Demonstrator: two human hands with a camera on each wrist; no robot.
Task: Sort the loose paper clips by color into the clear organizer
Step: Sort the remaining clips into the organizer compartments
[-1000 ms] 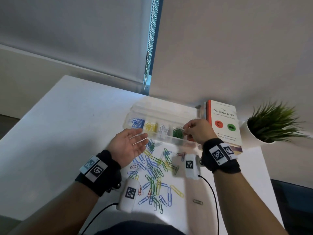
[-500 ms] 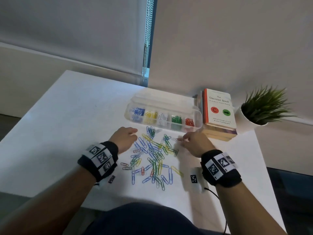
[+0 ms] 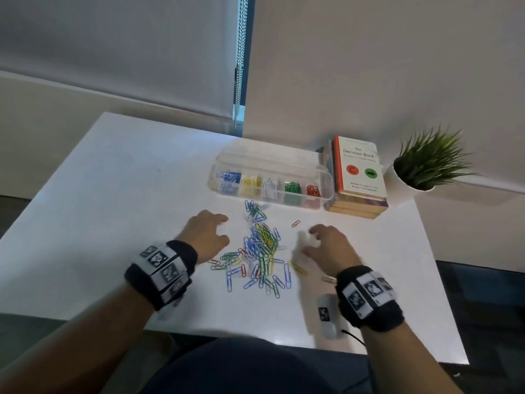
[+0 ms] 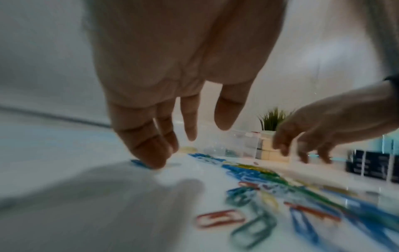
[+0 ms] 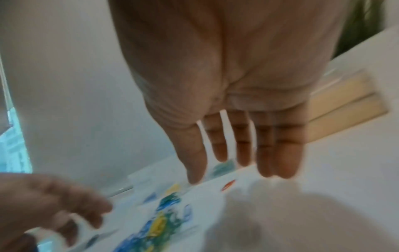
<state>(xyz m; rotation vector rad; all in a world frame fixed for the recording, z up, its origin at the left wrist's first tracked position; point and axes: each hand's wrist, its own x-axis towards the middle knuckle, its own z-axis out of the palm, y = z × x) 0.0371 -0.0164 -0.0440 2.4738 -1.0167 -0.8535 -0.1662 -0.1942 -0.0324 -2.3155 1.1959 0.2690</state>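
Paper clips sit heaped mid-table, near side of the organizer, between left hand and right hand, both spread empty; light, stiff, tangle-prone, pinch one by its loop.

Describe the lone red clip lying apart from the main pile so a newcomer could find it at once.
Start at the clear organizer near the white table's far edge, beside the stack of books. Just in front of its right end, a red paper clip lies alone on bare table, apart from the mixed-color pile between both hands.
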